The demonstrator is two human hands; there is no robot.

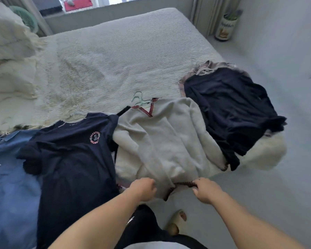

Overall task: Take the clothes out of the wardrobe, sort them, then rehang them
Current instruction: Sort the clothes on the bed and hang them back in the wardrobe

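A wide bed with a pale ribbed cream bedspread (115, 56) fills the room, a heap of fluffy cream bedding (9, 56) piled at its left. Daylight comes through the window (104, 0) beyond, pale curtains (210, 13) hang at right, and a white printed cylindrical container (225, 26) stands on the light grey floor (276, 177).

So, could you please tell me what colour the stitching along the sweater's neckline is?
Red, on a pale grey sweater; the head view shows the stitching clearly.

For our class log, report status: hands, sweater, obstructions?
Both hands, left and right, gripping grey sweater hem. Sweater flat on bed, hanger inside. Navy T-shirt alongside.
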